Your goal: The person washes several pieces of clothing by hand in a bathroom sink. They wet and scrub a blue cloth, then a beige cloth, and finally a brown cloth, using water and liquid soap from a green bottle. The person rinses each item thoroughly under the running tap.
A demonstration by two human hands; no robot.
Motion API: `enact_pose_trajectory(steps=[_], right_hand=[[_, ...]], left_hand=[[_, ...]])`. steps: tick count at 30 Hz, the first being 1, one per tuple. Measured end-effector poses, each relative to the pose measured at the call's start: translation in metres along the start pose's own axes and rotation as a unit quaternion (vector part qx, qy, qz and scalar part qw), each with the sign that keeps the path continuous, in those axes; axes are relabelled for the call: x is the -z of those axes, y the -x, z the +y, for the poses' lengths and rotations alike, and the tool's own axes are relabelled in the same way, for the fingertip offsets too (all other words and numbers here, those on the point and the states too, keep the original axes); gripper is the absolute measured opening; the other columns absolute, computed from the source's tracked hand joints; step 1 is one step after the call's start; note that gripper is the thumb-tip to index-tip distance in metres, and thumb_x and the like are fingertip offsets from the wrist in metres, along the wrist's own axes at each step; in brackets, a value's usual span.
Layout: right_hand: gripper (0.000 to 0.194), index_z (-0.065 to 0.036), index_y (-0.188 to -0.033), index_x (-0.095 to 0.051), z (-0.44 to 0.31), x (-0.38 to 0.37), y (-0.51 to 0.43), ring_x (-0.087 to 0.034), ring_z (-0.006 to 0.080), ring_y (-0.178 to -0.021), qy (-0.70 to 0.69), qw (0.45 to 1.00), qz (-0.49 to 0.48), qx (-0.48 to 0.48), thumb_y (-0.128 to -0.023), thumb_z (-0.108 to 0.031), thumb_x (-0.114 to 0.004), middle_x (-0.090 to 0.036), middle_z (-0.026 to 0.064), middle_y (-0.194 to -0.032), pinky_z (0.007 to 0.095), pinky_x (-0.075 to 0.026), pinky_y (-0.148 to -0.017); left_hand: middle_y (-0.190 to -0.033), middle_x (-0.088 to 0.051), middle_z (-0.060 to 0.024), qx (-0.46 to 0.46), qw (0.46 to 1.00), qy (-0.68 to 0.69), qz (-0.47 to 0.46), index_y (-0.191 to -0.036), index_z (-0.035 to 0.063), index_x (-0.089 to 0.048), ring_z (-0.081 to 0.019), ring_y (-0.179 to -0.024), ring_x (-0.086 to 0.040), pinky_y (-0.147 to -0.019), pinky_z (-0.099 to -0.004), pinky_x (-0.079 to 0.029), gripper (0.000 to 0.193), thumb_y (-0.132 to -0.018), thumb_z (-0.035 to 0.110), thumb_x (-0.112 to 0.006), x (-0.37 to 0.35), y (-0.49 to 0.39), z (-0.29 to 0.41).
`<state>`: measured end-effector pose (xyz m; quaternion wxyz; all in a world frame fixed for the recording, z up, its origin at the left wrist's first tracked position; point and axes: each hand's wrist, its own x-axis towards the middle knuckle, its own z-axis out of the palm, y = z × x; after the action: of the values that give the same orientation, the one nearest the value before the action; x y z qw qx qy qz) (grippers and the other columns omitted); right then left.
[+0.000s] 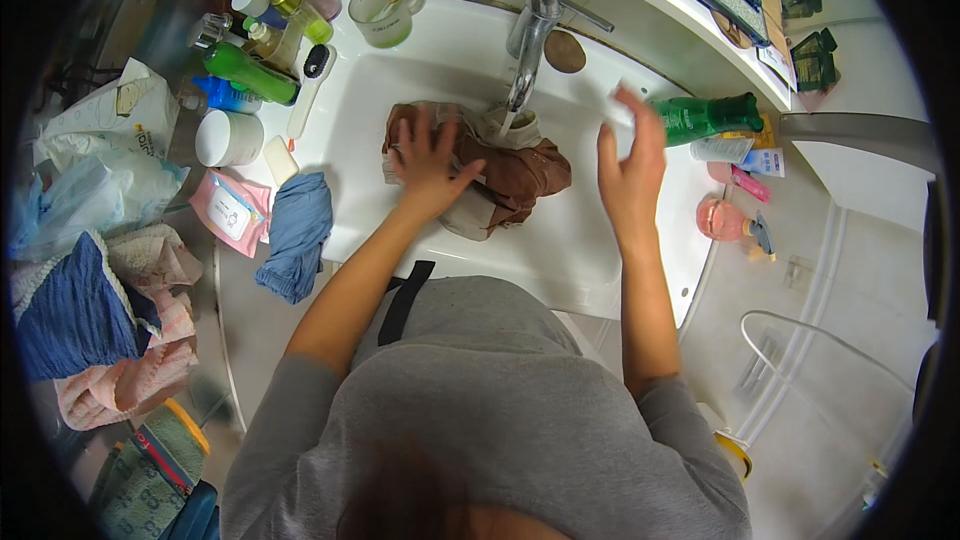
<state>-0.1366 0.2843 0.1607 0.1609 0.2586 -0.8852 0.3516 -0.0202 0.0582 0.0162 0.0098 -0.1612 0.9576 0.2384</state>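
Observation:
A brown and light grey cloth garment lies bunched and wet in the white washbasin. Water runs from the chrome faucet onto its pale part. My left hand, fingers spread, is over the garment's left side; whether the palm presses on it I cannot tell. To the right of the garment, my right hand is raised above the basin, slightly blurred, its thumb and fingers apart and nothing in it. Closest to that hand is a green bottle lying on the basin's right rim.
On the left rim are a scrub brush, a bar of soap, a white jar, several bottles and a folded blue cloth. A cup with a toothbrush stands behind. A pink spray bottle is at the right.

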Motion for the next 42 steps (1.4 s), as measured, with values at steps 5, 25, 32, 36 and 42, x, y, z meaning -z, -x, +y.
enact_pose_trajectory(steps=[5,25,32,36,42], right_hand=[[0.040,-0.002,-0.120,-0.063,-0.022,-0.033,-0.083,-0.052,0.0374,-0.124,0.082,0.982,0.076,0.154,-0.080,0.001,-0.063,-0.056,0.0164,-0.138,0.0474,-0.043,-0.105],[0.063,-0.009,-0.135,-0.056,0.056,-0.107,0.059,-0.061,0.0329,-0.112,0.105,0.899,-0.416,-0.084,-0.079,-0.027,-0.077,-0.066,0.0146,-0.119,0.0453,-0.040,-0.100],[0.048,0.000,-0.115,-0.069,0.046,-0.017,0.074,-0.064,0.0320,-0.087,-0.148,0.896,-0.285,-0.305,-0.079,-0.030,-0.082,-0.067,0.0157,-0.105,0.0396,-0.048,-0.088],[0.062,-0.003,-0.124,-0.067,0.042,0.007,0.073,-0.057,0.0296,-0.111,-0.187,0.944,-0.188,-0.198,-0.074,-0.035,-0.087,-0.060,0.0164,-0.124,0.0390,-0.047,-0.093],[0.124,-0.014,-0.158,-0.027,-0.023,-0.010,0.047,-0.026,0.0464,-0.146,-0.190,0.963,-0.188,-0.021,-0.061,-0.056,-0.091,-0.027,0.0241,-0.157,0.0536,-0.028,-0.119]], left_hand=[[-0.171,-0.006,-0.0079,-0.101,0.979,-0.127,-0.126,-0.156,0.0228,-0.039,-0.0490,-0.153,0.003,-0.108,-0.0805,-0.006,0.083,-0.091,0.074,-0.047,-0.072,-0.009,-0.008],[-0.140,-0.053,-0.0204,0.088,0.992,-0.058,0.068,-0.146,0.0185,-0.052,-0.0355,-0.120,-0.054,-0.101,-0.0443,-0.041,0.070,-0.082,0.031,-0.079,-0.016,-0.040,-0.039],[-0.090,-0.068,-0.0037,0.131,0.858,0.494,0.050,-0.109,0.0040,-0.062,-0.0179,-0.091,-0.065,-0.080,-0.0316,-0.052,0.022,-0.088,0.010,-0.062,0.022,-0.036,-0.054],[-0.099,-0.066,-0.0059,0.057,0.748,0.658,0.065,-0.113,0.0038,-0.060,-0.0176,-0.090,-0.063,-0.085,-0.0316,-0.051,0.027,-0.086,0.003,-0.054,0.151,-0.022,-0.005],[-0.128,-0.066,-0.0144,-0.056,0.563,0.821,-0.073,-0.132,0.0001,-0.057,-0.0305,-0.119,-0.063,-0.107,-0.0473,-0.047,0.044,-0.090,0.010,-0.049,0.281,0.008,0.075]])
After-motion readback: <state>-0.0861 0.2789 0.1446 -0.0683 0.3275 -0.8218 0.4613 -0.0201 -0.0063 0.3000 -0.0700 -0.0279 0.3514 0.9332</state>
